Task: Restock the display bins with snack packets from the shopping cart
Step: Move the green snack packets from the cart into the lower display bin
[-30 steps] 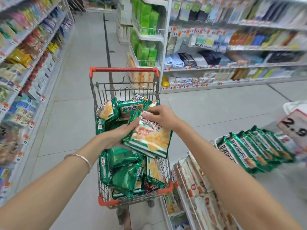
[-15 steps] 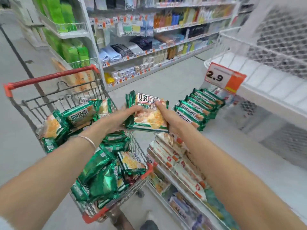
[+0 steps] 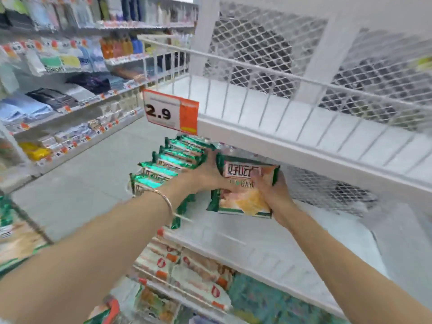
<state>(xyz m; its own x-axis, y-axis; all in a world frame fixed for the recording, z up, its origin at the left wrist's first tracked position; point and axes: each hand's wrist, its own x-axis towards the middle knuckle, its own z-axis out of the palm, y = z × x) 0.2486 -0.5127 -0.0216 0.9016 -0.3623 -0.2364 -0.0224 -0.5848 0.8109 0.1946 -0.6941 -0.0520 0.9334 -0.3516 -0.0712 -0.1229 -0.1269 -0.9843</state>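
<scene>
We are holding 1 snack packet [image 3: 243, 202] with both hands over the white floor of the middle display bin [image 3: 233, 235]. Our left hand [image 3: 205, 178] is gripping the packet's left edge, with the thumb lying across the lower front. This hand is sitting right beside the row of green packets [image 3: 173, 160]. Our right hand [image 3: 275, 197] is gripping the packet's right edge, its fingers [image 3: 256, 177] curling over onto the printed front. The packet is facing us, tilted with its top edge far and its bottom edge near. Blur is keeping us from telling whether it is touching the bin floor.

The row of green packets is standing on edge at the left end of the same bin, running from near to far. A thin bracelet [image 3: 163, 197] is sitting on our left wrist. Above the row, an orange-and-white price sign [image 3: 170, 112] reading 2.9 is hanging at the front corner of the upper wire bin [image 3: 257, 106]. Below the middle bin, white-and-orange packets [image 3: 187, 272] are lying in a lower bin. Far left, across the grey floor [image 3: 98, 174], store shelves [image 3: 70, 90] are carrying blurred goods. At the near left edge, blurred green packets [image 3: 5, 211] are showing.
</scene>
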